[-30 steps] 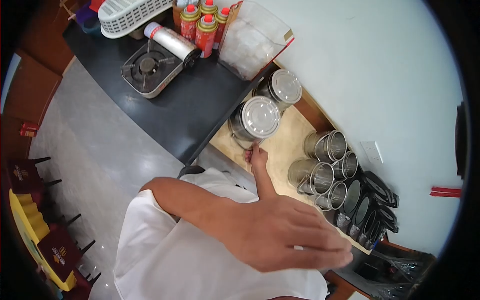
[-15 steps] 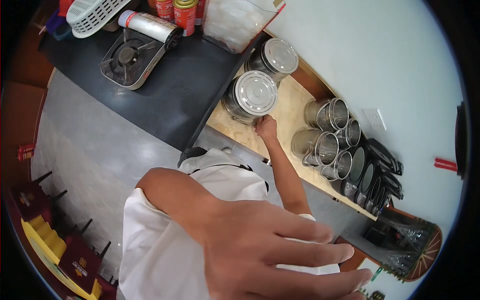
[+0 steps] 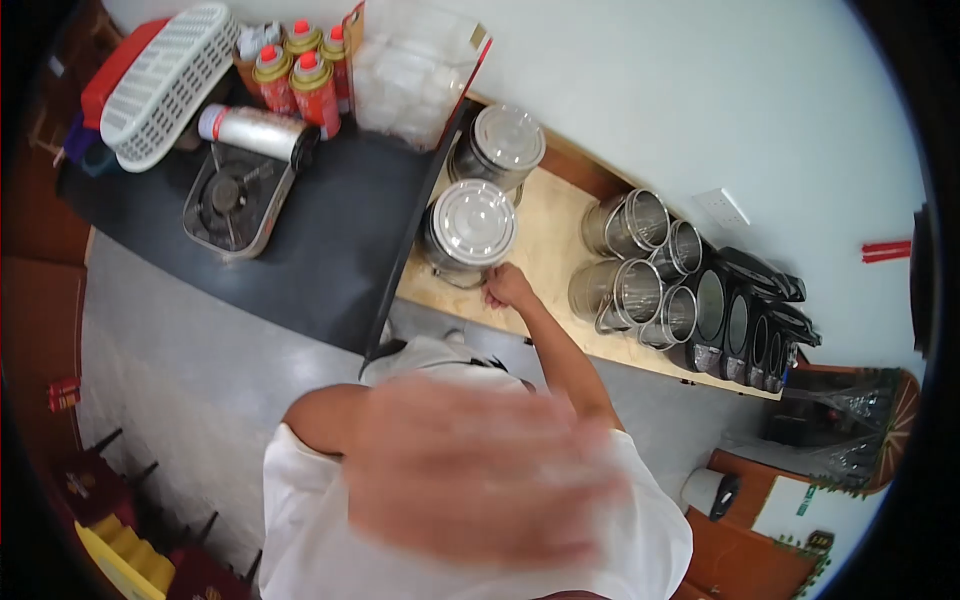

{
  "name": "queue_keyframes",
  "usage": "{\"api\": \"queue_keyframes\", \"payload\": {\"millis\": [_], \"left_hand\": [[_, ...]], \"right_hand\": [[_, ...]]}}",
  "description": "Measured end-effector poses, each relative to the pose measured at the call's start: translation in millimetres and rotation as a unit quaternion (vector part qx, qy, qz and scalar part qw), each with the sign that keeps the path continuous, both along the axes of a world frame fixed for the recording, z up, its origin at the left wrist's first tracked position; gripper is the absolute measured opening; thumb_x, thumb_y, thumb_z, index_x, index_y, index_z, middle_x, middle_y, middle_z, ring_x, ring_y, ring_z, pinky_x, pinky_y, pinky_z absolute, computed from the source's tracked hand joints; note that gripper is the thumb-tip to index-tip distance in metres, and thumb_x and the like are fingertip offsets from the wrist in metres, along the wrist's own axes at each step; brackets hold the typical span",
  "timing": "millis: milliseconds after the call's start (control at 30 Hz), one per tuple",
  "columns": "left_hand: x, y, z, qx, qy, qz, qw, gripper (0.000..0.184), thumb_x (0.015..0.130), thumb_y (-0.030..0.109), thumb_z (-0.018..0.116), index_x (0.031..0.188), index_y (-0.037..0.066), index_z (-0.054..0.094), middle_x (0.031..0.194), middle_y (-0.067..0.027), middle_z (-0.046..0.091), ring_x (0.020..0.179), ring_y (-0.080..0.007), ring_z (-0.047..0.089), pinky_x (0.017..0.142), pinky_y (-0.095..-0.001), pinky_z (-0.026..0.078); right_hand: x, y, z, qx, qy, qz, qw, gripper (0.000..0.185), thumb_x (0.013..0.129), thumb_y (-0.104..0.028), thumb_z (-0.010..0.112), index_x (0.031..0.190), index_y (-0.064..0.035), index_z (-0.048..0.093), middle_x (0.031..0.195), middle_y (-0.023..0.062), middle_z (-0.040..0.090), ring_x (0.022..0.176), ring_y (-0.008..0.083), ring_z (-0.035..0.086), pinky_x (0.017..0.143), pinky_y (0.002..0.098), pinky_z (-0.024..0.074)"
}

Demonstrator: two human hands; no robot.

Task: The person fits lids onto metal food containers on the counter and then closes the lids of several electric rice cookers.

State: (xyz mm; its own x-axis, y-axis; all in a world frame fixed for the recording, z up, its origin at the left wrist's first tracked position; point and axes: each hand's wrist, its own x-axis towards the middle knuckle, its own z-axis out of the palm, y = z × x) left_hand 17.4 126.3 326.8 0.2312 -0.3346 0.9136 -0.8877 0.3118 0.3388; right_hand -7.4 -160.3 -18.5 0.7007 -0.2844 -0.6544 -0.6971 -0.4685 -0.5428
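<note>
My right hand [image 3: 508, 287] is at the lower right side of a lidded metal pot [image 3: 474, 225]; its fingers are curled, and what they grip, if anything, is hidden. A wire handle [image 3: 458, 280] hangs low on the pot's near side. Behind it stands a second lidded metal pot [image 3: 507, 140]. My left hand [image 3: 480, 470] is raised close to the camera in front of my white shirt, smeared by motion, so its fingers cannot be made out.
Right along the wooden shelf [image 3: 548, 215] stand several open metal pots [image 3: 617, 295] and black oval-faced items [image 3: 711, 305]. On the black counter [image 3: 335, 260] are a portable stove [image 3: 235, 205], a silver canister [image 3: 250, 132], red gas cans [image 3: 314, 95], a white basket [image 3: 170, 90] and a clear box [image 3: 410, 85].
The view has shifted, showing more of the counter's back. My left hand has moved leftward and is now blurred; its fingers were spread before. My right hand stays beside the near pot.
</note>
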Motion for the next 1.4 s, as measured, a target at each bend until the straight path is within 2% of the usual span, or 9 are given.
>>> {"api": "queue_keyframes", "payload": {"millis": [33,100,200,333,467,700,933,1200,1400], "left_hand": [[3,0,-3,0.120,-0.022,0.159,0.980,0.026,0.091,0.000,0.066,0.116,-0.004,0.072,0.102,-0.0180,0.076,0.090,-0.0326,0.076,0.078,-0.0394,0.061],[41,-25,-61,0.062,0.182,0.040,0.981,0.038,0.089,0.008,0.068,0.124,-0.006,0.065,0.123,-0.0197,0.068,0.112,-0.0378,0.067,0.089,-0.0482,0.055],[65,-65,-143,0.104,0.161,0.129,0.973,0.040,0.089,0.010,0.071,0.127,-0.004,0.067,0.124,-0.0233,0.069,0.116,-0.0388,0.068,0.096,-0.0460,0.055],[66,-98,-217,0.319,0.105,0.158,0.928,0.073,0.088,0.032,0.075,0.145,-0.006,0.050,0.153,-0.0305,0.043,0.146,-0.0444,0.038,0.120,-0.0582,0.027],[64,-106,-237,0.420,0.039,0.193,0.886,0.087,0.086,0.044,0.074,0.149,-0.008,0.045,0.160,-0.0306,0.033,0.152,-0.0474,0.025,0.125,-0.0614,0.012],[64,-110,-241,0.433,-0.011,0.203,0.878,0.087,0.087,0.045,0.073,0.151,-0.006,0.043,0.162,-0.0289,0.033,0.153,-0.0456,0.026,0.125,-0.0597,0.016],[58,-115,-242,0.419,-0.024,0.266,0.868,0.085,0.085,0.045,0.076,0.150,0.000,0.047,0.161,-0.0237,0.040,0.151,-0.0413,0.033,0.124,-0.0563,0.022],[54,-127,-241,0.394,-0.039,0.308,0.865,0.079,0.084,0.046,0.077,0.145,0.001,0.054,0.157,-0.0204,0.048,0.147,-0.0387,0.042,0.122,-0.0554,0.026],[50,-129,-230,0.405,-0.028,0.302,0.862,0.073,0.085,0.038,0.076,0.144,0.001,0.055,0.156,-0.0204,0.049,0.146,-0.0387,0.043,0.122,-0.0554,0.027]], "right_hand": [[2,-2,15,-0.002,-0.014,-0.006,1.000,0.056,0.108,-0.034,0.047,0.073,0.0031,0.069,0.065,0.0138,0.071,0.052,0.0218,0.069,0.048,0.0340,0.0573],[4,-13,44,0.056,0.003,-0.033,0.998,0.048,0.105,-0.031,0.052,0.075,0.0015,0.071,0.066,0.0124,0.071,0.053,0.0198,0.070,0.048,0.0313,0.0550],[22,-36,52,0.015,-0.187,-0.156,0.970,0.038,0.100,-0.024,0.057,0.077,0.0016,0.073,0.063,0.0103,0.070,0.049,0.0168,0.064,0.046,0.0306,0.0499],[86,-45,24,-0.057,-0.427,-0.320,0.844,0.044,0.106,-0.036,0.054,0.118,0.0043,0.069,0.098,0.0149,0.075,0.083,0.0215,0.070,0.080,0.0335,0.0553],[115,-9,69,0.072,-0.408,-0.342,0.843,0.055,0.106,-0.043,0.053,0.142,-0.0006,0.054,0.119,0.0152,0.071,0.103,0.0223,0.066,0.095,0.0342,0.0503],[111,-20,42,0.042,-0.397,-0.252,0.882,0.078,0.102,-0.059,0.052,0.156,-0.0034,0.040,0.145,0.0257,0.057,0.138,0.0388,0.053,0.113,0.0419,0.0416],[32,-18,85,0.079,-0.356,-0.187,0.912,0.056,0.103,-0.046,0.056,0.131,0.0020,0.063,0.130,0.0243,0.067,0.121,0.0401,0.064,0.103,0.0430,0.0500],[-134,-69,130,-0.437,-0.507,-0.203,0.714,0.037,0.084,-0.021,0.081,0.115,-0.0050,0.069,0.122,0.0122,0.069,0.115,0.0290,0.065,0.104,0.0456,0.0487],[-187,-105,110,-0.439,-0.372,-0.123,0.808,0.029,0.079,-0.029,0.085,0.093,-0.0075,0.070,0.089,0.0060,0.069,0.092,0.0253,0.063,0.103,0.0475,0.0437]]}}
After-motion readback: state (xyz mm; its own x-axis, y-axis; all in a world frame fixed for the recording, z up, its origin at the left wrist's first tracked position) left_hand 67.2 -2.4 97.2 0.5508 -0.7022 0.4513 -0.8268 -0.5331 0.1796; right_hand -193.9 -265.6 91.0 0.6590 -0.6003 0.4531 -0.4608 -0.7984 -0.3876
